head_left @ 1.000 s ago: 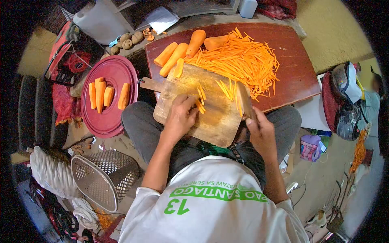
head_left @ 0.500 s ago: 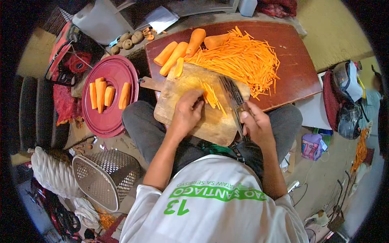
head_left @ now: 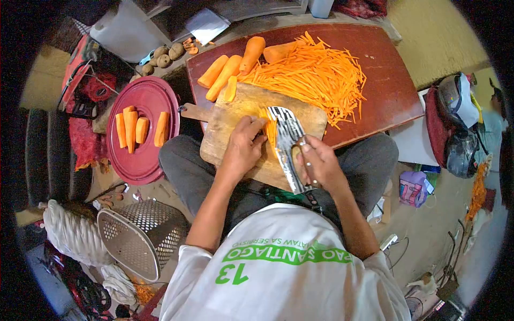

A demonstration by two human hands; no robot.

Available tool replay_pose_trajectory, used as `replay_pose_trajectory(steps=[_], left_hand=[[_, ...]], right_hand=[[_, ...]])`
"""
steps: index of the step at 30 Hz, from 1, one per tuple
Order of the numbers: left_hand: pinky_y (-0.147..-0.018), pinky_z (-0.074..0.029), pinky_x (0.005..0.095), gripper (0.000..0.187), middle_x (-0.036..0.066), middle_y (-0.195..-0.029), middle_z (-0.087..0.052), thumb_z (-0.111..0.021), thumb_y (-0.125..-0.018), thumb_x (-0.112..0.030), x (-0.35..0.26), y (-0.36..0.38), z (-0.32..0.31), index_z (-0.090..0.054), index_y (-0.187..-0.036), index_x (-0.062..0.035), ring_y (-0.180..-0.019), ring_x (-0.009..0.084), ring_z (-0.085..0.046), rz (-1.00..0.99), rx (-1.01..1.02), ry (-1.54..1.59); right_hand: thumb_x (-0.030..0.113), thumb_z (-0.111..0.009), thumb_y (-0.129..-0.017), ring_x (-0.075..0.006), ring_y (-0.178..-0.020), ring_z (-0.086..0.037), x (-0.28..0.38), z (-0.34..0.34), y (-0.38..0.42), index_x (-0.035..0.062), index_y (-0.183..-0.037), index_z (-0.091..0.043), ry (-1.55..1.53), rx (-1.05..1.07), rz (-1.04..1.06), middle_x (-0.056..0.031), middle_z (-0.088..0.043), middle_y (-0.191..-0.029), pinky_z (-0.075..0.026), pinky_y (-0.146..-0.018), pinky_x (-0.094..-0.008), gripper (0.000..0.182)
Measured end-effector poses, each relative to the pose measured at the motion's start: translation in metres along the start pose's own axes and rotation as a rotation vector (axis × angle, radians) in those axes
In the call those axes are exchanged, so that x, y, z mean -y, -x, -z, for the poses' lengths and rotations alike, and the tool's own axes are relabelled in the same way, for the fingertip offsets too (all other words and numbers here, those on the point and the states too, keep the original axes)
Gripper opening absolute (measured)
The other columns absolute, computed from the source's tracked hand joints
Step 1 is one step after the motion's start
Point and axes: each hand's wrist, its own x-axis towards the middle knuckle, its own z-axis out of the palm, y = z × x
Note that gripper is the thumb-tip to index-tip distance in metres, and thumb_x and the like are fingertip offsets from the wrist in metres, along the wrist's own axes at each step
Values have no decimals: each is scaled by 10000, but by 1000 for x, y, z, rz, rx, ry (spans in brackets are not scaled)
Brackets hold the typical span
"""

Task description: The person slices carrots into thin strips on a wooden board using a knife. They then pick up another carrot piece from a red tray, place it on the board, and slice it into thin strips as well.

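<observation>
A wooden cutting board (head_left: 225,134) with a handle lies across my lap, against the red table. In my right hand (head_left: 318,163) is a knife (head_left: 286,125) with black and white stripes on its blade, which lies tilted over the board. Beside the blade, my left hand (head_left: 246,144) has its curled fingers against a small bunch of cut carrot strips (head_left: 271,135). The blade partly covers those strips. A short carrot piece (head_left: 231,89) sits at the board's far left edge.
The red table (head_left: 388,80) bears a heap of carrot strips (head_left: 326,75) and several peeled carrots (head_left: 225,77). More carrots (head_left: 130,125) rest on a red round lid (head_left: 144,166) at left. A perforated basket (head_left: 136,241) lies tipped on the floor. Potatoes (head_left: 163,59) stand beyond the lid.
The knife has swung left, from the right of the carrot strips to over their right side, its blade now turned flatter to view. My left hand stays near the strips.
</observation>
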Motion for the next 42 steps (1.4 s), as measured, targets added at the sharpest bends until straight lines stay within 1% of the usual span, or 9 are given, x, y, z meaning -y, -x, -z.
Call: replay_pose_trajectory(steps=[1,9,12,16,25,29,32,35,42], left_hand=[[-889,-555,454,379,216,-1027,-648,-743,-854,85,0,1,1,-733,-1227,22,-991,412,-673,-5,-9,-1],[-940,-561,421,380,231,-1115,-692,-673,-892,125,-3,3,-4,-739,-1252,24,-1079,409,-695,-3,-16,26],[-950,-560,414,367,234,-1133,-691,-662,-905,121,-12,-7,-6,-739,-1251,24,-1084,403,-697,-53,-30,19],[-961,-559,426,359,248,-1167,-682,-627,-897,122,-35,-42,-11,-733,-1231,45,-1109,422,-695,-17,30,12],[-1023,-545,484,453,283,-1185,-689,-576,-804,128,-45,-173,-60,-754,-1213,50,-1121,459,-687,-321,33,-57],[-968,-545,521,432,290,-1092,-661,-633,-799,104,-33,-181,-72,-759,-1208,49,-1084,473,-658,-418,7,-84],[-1019,-519,522,499,234,-1266,-674,-736,-793,44,-30,-167,-85,-742,-1290,-6,-1155,417,-662,-401,-19,-2],[-1053,-456,555,610,190,-1347,-654,-803,-769,-20,-46,-153,-72,-711,-1370,-64,-1234,386,-617,-541,66,-435],[-1062,-417,529,536,153,-1353,-673,-776,-786,-20,-25,-146,-67,-726,-1316,-81,-1267,370,-603,-465,24,-470]], right_hand=[[281,-547,-1161,-86,-563,-582,-14,2,-11,78,-1222,-584,-15,142,85,8,-611,-819,-488,-500,-240,216],[276,-576,-1154,-88,-574,-594,-19,-2,-15,64,-1281,-584,-296,186,79,-13,-632,-852,-487,-478,-254,248],[296,-539,-1155,-94,-509,-567,-6,-4,-10,76,-1178,-583,-320,93,70,-2,-606,-760,-469,-432,-258,225],[302,-557,-1147,-92,-522,-571,13,15,-16,77,-1259,-589,-264,16,139,-2,-619,-798,-477,-430,-257,253],[331,-596,-1137,-59,-525,-554,84,73,-50,71,-1288,-622,-117,-198,408,27,-616,-801,-454,-450,-230,301],[327,-612,-1131,-57,-548,-562,82,89,-54,60,-1300,-634,-9,-238,464,20,-619,-821,-455,-473,-223,317],[325,-615,-1130,-58,-541,-557,71,91,-60,62,-1295,-637,-31,-228,430,25,-610,-807,-450,-470,-224,311],[316,-616,-1131,-52,-528,-547,68,87,-61,62,-1295,-634,-4,-183,433,31,-598,-786,-443,-462,-222,303],[289,-600,-1138,-52,-498,-540,67,80,-44,52,-1305,-617,-66,-253,403,26,-593,-764,-415,-412,-210,290]])
